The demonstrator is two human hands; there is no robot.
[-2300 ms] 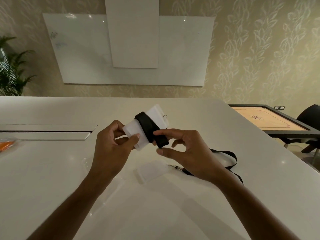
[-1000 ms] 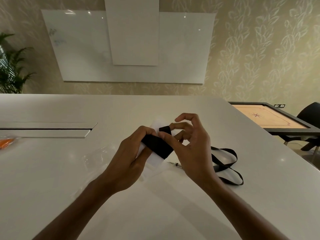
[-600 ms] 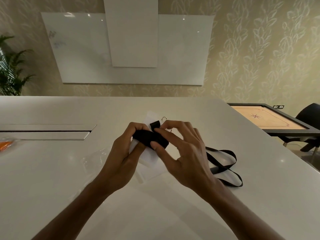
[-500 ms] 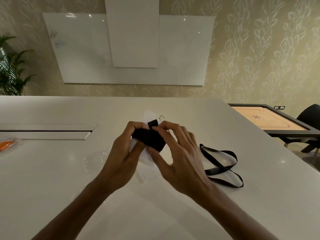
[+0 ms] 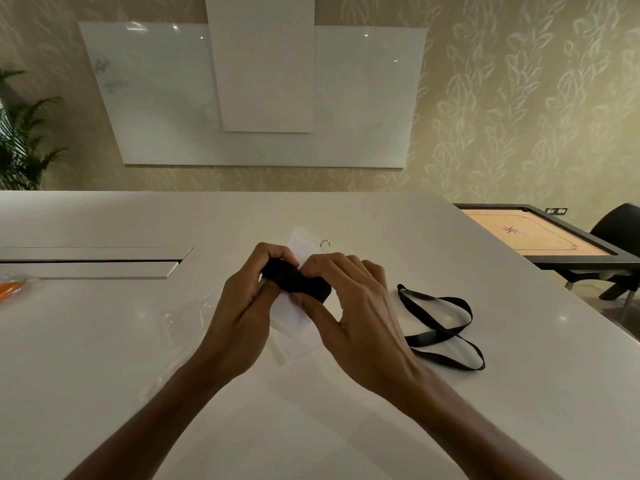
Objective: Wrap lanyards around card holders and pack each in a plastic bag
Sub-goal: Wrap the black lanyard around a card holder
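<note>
Gripping lanyard-wrapped card holder [image 5: 290,311]: left hand [image 5: 239,320], right hand [image 5: 360,320].

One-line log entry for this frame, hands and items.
step: wrapping | left hand: holds card holder | right hand: pinches wrapped lanyard | spare lanyard: loose on table | plastic bag: on table, unused

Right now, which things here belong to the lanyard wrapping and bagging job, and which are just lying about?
Job:
left hand
right hand
card holder
wrapped lanyard
loose black lanyard
clear plastic bag

Lying about:
orange item at the table's left edge
carrom board
whiteboard
potted plant
</note>
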